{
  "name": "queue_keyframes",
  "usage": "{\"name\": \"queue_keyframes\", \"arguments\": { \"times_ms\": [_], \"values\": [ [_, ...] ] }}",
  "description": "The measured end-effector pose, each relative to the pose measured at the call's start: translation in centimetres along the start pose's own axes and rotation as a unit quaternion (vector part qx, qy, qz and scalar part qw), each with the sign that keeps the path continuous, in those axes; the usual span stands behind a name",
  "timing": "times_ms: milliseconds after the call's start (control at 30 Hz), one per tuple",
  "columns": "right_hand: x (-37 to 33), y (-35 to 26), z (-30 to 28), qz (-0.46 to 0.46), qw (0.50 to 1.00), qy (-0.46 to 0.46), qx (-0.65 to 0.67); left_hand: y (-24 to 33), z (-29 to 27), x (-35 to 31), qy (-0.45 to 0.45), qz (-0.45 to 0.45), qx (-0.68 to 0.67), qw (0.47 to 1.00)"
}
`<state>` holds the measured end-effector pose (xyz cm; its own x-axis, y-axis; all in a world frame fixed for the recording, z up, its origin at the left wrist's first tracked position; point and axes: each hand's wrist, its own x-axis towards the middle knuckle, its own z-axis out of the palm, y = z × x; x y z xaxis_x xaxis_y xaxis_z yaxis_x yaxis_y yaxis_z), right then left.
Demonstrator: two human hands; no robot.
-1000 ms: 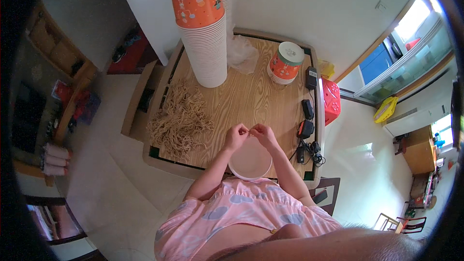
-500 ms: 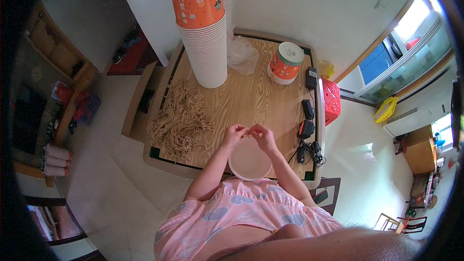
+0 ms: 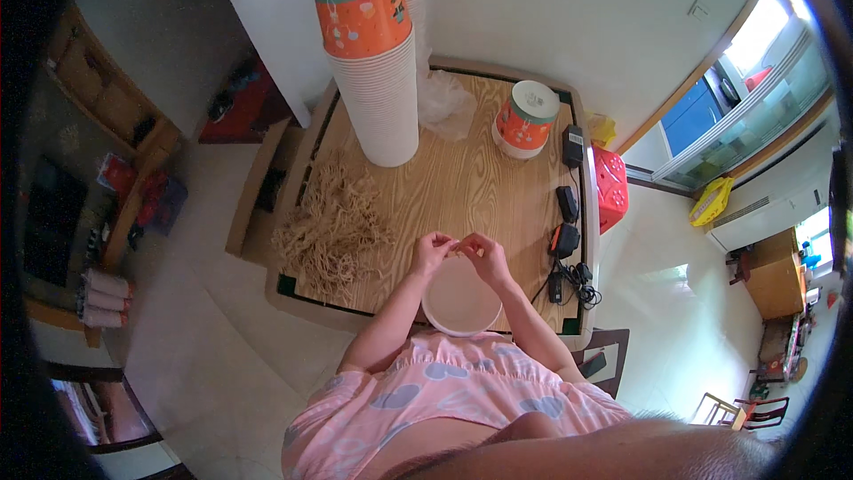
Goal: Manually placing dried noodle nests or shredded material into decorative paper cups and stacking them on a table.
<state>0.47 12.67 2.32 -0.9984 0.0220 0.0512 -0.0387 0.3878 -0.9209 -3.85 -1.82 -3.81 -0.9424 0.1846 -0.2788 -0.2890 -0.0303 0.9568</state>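
Left hand [image 3: 433, 253]: nearly closed, fingers curled inward, thumb and index tips drawn together in a pinch; whether something thin sits between them cannot be told.
Right hand [image 3: 484, 258]: likewise curled, its fingertips just beside the left hand's; any grasped item is too small to make out.
White tub [image 3: 462, 300]: open end up, at the near edge of the tabletop [image 3: 453, 191], between the forearms, its far rim below the hands.
Tan cords [image 3: 330, 236]: a loose heap by the left edge, toward the near-left corner.
Tall tub stack [image 3: 378, 102]: upside down toward the far-left corner; orange and green cartoon pattern on the top tub, small print on its base, too blurred to read.
Short tub stack [image 3: 524, 123]: same pattern, near the far-right corner, its base print equally unreadable.
Black adapter [image 3: 572, 147]: by the right edge, bearing a pale label with illegible print.
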Motion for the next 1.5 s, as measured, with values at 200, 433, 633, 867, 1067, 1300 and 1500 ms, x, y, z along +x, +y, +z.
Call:
{"name": "queue_keyframes", "arguments": {
  "times_ms": [200, 433, 633, 867, 1067, 1300, 1500],
  "values": [
    [0.1, 0.3, 0.0, 0.005, 1.0, 0.005, 0.018, 1.1, 0.0, -0.3, -0.024, -0.03, 0.018, 0.999],
    [0.2, 0.4, -0.3, -0.004, 1.0, 0.009, -0.012, 1.5, 0.0, -1.1, -0.067, 0.017, 0.012, 0.998],
    [0.0, 0.4, 0.1, -0.011, 1.0, 0.009, -0.014, 0.2, -0.1, -0.8, -0.033, 0.035, -0.007, 0.999],
    [0.0, 0.5, 0.3, -0.001, 1.0, 0.023, -0.009, -0.1, -0.1, -0.7, -0.022, 0.042, -0.016, 0.999],
    [0.1, 1.3, 0.5, 0.01, 1.0, 0.027, 0.003, 0.3, -0.1, -0.8, -0.027, 0.045, 0.004, 0.999],
    [0.0, 0.9, 0.3, 0.012, 0.999, 0.027, -0.012, 1.0, 0.2, -1.2, -0.048, 0.04, 0.02, 0.998],
    [-0.3, 0.5, 0.5, -0.011, 0.999, 0.025, -0.033, 0.0, 0.1, -1.2, -0.04, 0.076, 0.075, 0.993]
  ]
}}
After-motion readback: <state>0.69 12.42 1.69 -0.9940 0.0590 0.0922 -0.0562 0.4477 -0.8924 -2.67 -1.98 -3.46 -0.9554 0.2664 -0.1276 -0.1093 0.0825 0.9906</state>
